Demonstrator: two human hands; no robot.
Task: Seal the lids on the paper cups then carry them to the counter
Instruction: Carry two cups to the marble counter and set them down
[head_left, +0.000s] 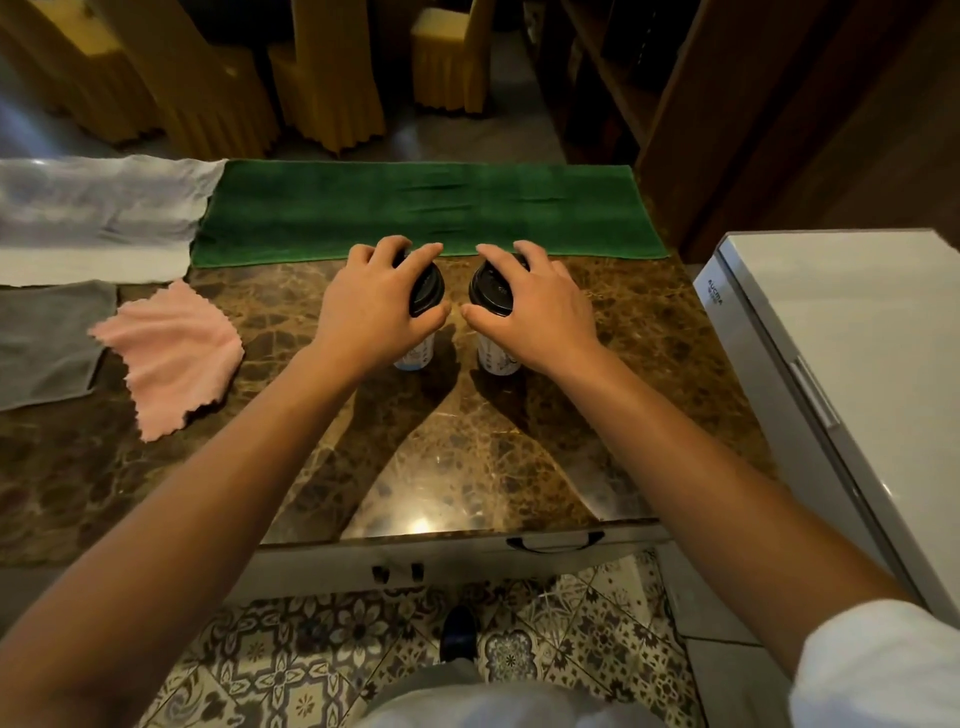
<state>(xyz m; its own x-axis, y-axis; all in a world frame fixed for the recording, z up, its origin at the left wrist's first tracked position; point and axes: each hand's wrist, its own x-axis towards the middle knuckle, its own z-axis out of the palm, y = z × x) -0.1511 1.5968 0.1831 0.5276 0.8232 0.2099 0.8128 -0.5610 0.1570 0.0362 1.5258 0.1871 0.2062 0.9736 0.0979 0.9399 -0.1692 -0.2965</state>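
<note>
Two white paper cups with black lids stand side by side on the brown marble counter (447, 447). My left hand (371, 306) grips the left cup (418, 356) from above, fingers curled around its black lid (428, 291). My right hand (540, 306) grips the right cup (496, 358) the same way, fingers wrapped over its black lid (491, 291). Both cups are upright and rest on the counter, a small gap between them. Most of each cup is hidden under my hands.
A green towel (426, 208) lies just behind the cups. A pink cloth (171, 353), a grey cloth (47, 338) and a white cloth (93, 208) lie to the left. A white appliance (852, 364) stands at the right. Yellow-covered chairs (322, 78) stand beyond the counter.
</note>
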